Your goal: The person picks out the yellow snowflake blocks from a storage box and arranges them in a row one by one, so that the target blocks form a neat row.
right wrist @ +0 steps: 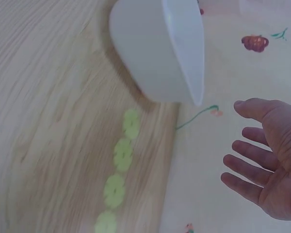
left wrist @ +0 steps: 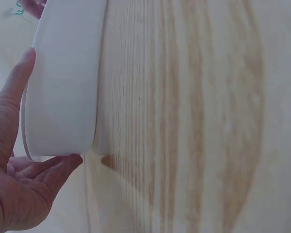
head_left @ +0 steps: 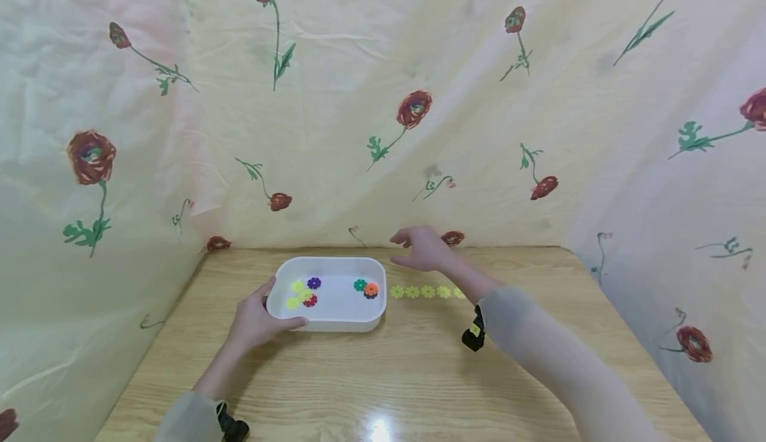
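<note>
While the left hand point(head_left: 254, 322) grips the left end of a white plastic tray point(head_left: 335, 326), thumb along its near wall, the right hand point(head_left: 423, 249) hangs with fingers spread and palm bare, beyond the tray's right rim near the back edge of the wood-grain table point(head_left: 359, 382). A row of yellow flower-shaped discs point(head_left: 427, 292) runs rightward from just beside the tray. Open wood stretches from tray to near side; flowered cloth point(head_left: 335, 129) rises behind.
</note>
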`<state>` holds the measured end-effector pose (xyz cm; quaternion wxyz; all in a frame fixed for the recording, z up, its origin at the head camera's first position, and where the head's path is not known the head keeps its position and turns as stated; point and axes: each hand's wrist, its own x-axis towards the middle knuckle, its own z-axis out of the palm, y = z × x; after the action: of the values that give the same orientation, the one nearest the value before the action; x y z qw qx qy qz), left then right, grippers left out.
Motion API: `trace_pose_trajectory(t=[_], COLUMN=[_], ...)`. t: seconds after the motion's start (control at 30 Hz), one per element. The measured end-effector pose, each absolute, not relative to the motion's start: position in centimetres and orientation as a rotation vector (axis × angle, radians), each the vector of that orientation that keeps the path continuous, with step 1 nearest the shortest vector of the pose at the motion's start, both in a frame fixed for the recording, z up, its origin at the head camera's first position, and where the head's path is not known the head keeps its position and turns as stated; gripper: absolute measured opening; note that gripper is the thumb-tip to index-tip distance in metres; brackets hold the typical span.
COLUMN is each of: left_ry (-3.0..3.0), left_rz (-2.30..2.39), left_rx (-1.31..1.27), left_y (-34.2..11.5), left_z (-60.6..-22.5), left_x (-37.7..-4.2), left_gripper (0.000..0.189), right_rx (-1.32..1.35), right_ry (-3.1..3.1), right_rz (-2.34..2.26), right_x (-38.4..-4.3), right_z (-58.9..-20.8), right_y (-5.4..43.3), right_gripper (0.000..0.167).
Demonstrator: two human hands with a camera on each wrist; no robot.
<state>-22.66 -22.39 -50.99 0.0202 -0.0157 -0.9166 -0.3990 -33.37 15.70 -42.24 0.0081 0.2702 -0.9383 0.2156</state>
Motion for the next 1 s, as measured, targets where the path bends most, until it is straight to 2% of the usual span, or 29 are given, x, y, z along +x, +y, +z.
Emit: trace_pose_trajectory(t=[0.43,1.0], left_ry=[-2.850,-2.859], left_rz=[-1.238,-1.227], left_rx=[-0.041,-0.043], left_y=[-22.5,-22.4], left_z=[-50.9,-51.0], left_x=[-22.6,-22.7], left_gripper=[0.126,0.125], right_rx=[0.898,1.031], right_ry=[-2.964,-2.968], right_rz=[0.682,0.819], right_x=[-33.3,-32.5], right_z=[-41.3,-44.2], right_y=[9.8,3.7], right_gripper=[0.041,0.040])
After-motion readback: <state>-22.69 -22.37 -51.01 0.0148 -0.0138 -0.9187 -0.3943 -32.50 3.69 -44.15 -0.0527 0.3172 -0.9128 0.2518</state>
